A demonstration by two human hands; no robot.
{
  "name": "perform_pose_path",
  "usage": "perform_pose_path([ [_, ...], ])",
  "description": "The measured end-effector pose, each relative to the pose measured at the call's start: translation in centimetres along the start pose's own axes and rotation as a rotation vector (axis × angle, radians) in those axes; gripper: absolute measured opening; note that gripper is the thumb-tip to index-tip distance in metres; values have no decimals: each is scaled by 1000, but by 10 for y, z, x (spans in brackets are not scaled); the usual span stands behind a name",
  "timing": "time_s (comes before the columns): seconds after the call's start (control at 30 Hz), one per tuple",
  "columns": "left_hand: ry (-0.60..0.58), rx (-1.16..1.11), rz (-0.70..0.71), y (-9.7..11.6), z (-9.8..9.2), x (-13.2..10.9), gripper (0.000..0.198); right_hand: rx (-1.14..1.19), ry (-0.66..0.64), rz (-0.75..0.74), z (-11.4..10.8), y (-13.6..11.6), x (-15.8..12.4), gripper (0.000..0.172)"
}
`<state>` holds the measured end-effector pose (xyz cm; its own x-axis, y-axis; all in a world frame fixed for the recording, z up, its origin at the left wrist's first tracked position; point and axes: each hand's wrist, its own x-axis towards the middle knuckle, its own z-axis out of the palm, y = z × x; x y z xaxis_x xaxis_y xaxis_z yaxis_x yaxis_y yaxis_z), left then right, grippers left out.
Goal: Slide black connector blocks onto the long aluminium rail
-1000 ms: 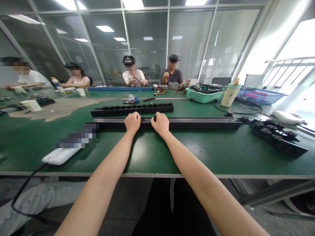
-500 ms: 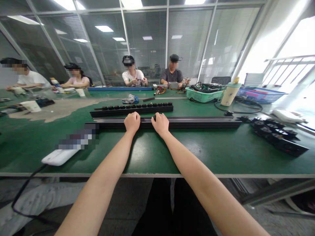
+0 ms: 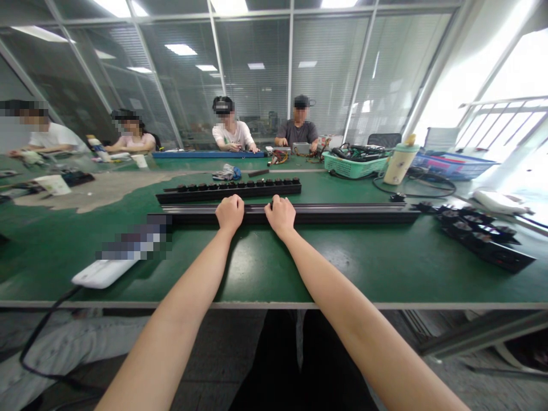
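A long black metal rail (image 3: 355, 214) lies across the table in front of me. My left hand (image 3: 230, 214) is closed over its middle-left part, the fingers curled down behind its far side. To the right, a short gap away, my right hand (image 3: 281, 217) is also closed on the rail. A small dark spot shows by its thumb and index finger; I cannot make out whether it is a separate piece. Behind the rail lies a second black strip (image 3: 231, 191) with a row of black round-topped parts along it. Both sets of fingertips are hidden.
A white power strip (image 3: 103, 274) with a dark cable lies at the left. Black socket-like parts (image 3: 479, 228) are grouped at the right. Farther back stand a green basket (image 3: 355, 165) of cables, a cream bottle (image 3: 401, 164) and a blue basket (image 3: 462, 165). Several co-workers sit across the table.
My right hand has shifted very slightly to the right along the rail. My left hand and the rail look unmoved. Across the table, a co-worker's hands have come down and apart.
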<state>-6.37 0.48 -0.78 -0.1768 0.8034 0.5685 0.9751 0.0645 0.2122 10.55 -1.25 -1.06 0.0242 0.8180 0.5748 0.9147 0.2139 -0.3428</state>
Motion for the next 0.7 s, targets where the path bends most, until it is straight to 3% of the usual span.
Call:
perform_pose_path([
  [0.7, 19, 0, 7, 0, 2, 0, 39, -2, 70, 96, 4, 2, 0, 18],
])
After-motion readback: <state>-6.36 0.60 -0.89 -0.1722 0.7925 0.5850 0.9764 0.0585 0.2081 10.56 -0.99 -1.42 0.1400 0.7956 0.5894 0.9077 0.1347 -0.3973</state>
